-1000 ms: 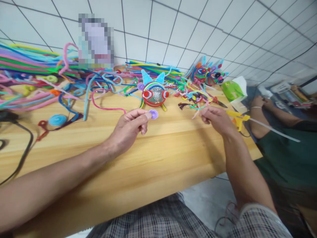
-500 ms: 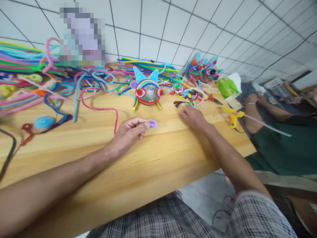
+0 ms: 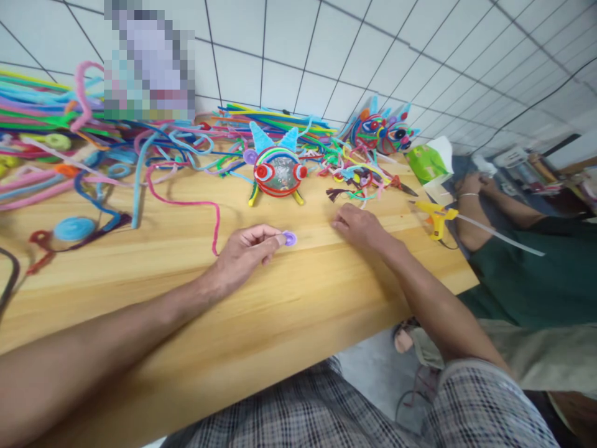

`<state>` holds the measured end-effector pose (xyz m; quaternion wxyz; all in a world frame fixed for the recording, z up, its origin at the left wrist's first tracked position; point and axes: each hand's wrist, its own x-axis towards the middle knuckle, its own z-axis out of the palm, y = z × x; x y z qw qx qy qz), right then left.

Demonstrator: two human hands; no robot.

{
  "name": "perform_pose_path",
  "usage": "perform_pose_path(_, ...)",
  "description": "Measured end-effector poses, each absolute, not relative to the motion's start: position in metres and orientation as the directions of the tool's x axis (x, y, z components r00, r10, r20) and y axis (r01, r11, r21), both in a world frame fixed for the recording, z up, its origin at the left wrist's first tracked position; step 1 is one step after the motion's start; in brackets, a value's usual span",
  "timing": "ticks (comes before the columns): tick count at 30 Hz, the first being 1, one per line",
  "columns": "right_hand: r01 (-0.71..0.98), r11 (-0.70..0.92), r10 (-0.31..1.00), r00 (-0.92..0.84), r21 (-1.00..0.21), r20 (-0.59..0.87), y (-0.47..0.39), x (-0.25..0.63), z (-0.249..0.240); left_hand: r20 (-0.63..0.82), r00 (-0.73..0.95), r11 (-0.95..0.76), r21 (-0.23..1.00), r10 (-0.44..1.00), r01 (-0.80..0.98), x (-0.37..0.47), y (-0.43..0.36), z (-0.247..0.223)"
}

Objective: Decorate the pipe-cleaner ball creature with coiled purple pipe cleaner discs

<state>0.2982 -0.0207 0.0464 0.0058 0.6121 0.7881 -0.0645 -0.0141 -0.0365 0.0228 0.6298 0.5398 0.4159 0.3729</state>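
Note:
Between the thumb and fingertips of my left hand (image 3: 247,252) is a small purple pipe-cleaner coil (image 3: 290,238), held just above the tabletop. My right hand (image 3: 357,225) rests on the wood to the right with its fingers curled; whatever they hold, if anything, is hidden. Behind both hands stands a round pipe-cleaner figure (image 3: 278,173) with pointed blue ears, red-and-white eyes and yellow feet. A second purple coil shows at its left side. Just beyond my right hand lies a dark tuft (image 3: 334,194) among short pipe-cleaner scraps (image 3: 359,171).
Pipe cleaners (image 3: 41,115) pile up along the tiled wall. A blue coil (image 3: 74,229) lies at left. Two finished-looking figures (image 3: 380,132), a green packet (image 3: 426,163) and a yellow glue gun (image 3: 437,218) are at right. Another person's arm (image 3: 471,214) is beyond the table's right end.
My right hand has drawn back slightly toward me, away from the dark tuft. My left hand still pinches the purple coil, shifted slightly. The camera view has moved a little.

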Motion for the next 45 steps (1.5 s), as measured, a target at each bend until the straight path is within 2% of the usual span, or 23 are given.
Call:
perform_pose_path(3, 0.98, 0.193, 0.977, -0.197, -0.05, -0.087, -0.016, 0.298, 0.049, -0.123, 0.377, 0.133, 0.991, 0.918, -0.001, -0.014, -0.036, 0.021)
perform_pose_path(5, 0.989, 0.121, 0.993, -0.122, -0.089, -0.002, -0.005, 0.312, 0.057, -0.123, 0.378, 0.133, 0.991, 0.917, 0.0, -0.014, -0.036, 0.021)
perform_pose_path(8, 0.951, 0.063, 0.982, -0.005, -0.302, 0.189, 0.013, 0.344, 0.076, -0.126, 0.388, 0.137, 0.991, 0.913, -0.001, -0.014, -0.036, 0.021)
perform_pose_path(10, 0.896, 0.063, 0.965, 0.058, -0.439, 0.257, 0.022, 0.362, 0.089, -0.131, 0.397, 0.141, 0.99, 0.909, 0.004, -0.015, -0.036, 0.021)
perform_pose_path(11, 0.885, 0.053, 0.96, 0.082, -0.463, 0.266, 0.025, 0.369, 0.095, -0.134, 0.4, 0.144, 0.99, 0.907, 0.005, -0.015, -0.036, 0.022)
perform_pose_path(13, 0.903, -0.001, 0.959, 0.122, -0.429, 0.255, 0.028, 0.379, 0.108, -0.135, 0.404, 0.148, 0.989, 0.905, 0.0, -0.015, -0.036, 0.022)
perform_pose_path(18, 0.952, -0.227, 0.917, 0.281, -0.206, 0.284, 0.035, 0.4, 0.144, -0.124, 0.42, 0.137, 0.991, 0.899, -0.001, -0.015, -0.035, 0.024)
perform_pose_path(21, 0.926, -0.337, 0.843, 0.377, -0.171, 0.383, 0.041, 0.408, 0.161, -0.108, 0.439, 0.118, 0.993, 0.892, 0.005, -0.016, -0.035, 0.022)
perform_pose_path(23, 0.923, -0.347, 0.829, 0.384, -0.165, 0.406, 0.043, 0.404, 0.164, -0.092, 0.447, 0.098, 0.995, 0.89, 0.01, -0.017, -0.035, 0.02)
perform_pose_path(27, 0.971, -0.202, 0.937, 0.229, -0.126, 0.263, 0.041, 0.377, 0.137, -0.087, 0.444, 0.08, 0.996, 0.892, 0.036, -0.018, -0.035, 0.017)
perform_pose_path(29, 0.987, -0.078, 0.982, 0.101, -0.141, 0.158, 0.042, 0.366, 0.117, -0.089, 0.443, 0.082, 0.996, 0.892, 0.035, -0.017, -0.036, 0.017)
perform_pose_path(31, 0.985, -0.022, 0.998, 0.032, -0.17, 0.058, 0.043, 0.362, 0.105, -0.091, 0.444, 0.086, 0.996, 0.891, 0.032, -0.017, -0.036, 0.017)
perform_pose_path(35, 0.954, -0.166, 0.967, 0.107, -0.251, -0.233, 0.031, 0.372, 0.13, -0.089, 0.439, 0.083, 0.996, 0.894, 0.034, -0.017, -0.037, 0.02)
perform_pose_path(38, 0.836, -0.245, 0.926, 0.051, -0.492, -0.374, 0.007, 0.379, 0.177, -0.101, 0.439, 0.088, 0.995, 0.893, 0.049, -0.017, -0.037, 0.021)
perform_pose_path(41, 0.695, -0.225, 0.969, 0.085, -0.683, -0.233, -0.012, 0.372, 0.202, -0.098, 0.443, 0.084, 0.995, 0.891, 0.05, -0.018, -0.036, 0.021)
perform_pose_path(44, 0.707, -0.129, 0.972, 0.229, -0.695, 0.053, -0.016, 0.352, 0.181, -0.082, 0.448, 0.077, 0.997, 0.89, 0.031, -0.018, -0.037, 0.02)
perform_pose_path(45, 0.722, -0.098, 0.967, 0.231, -0.685, 0.104, -0.016, 0.342, 0.166, -0.081, 0.448, 0.078, 0.997, 0.891, 0.026, -0.017, -0.037, 0.02)
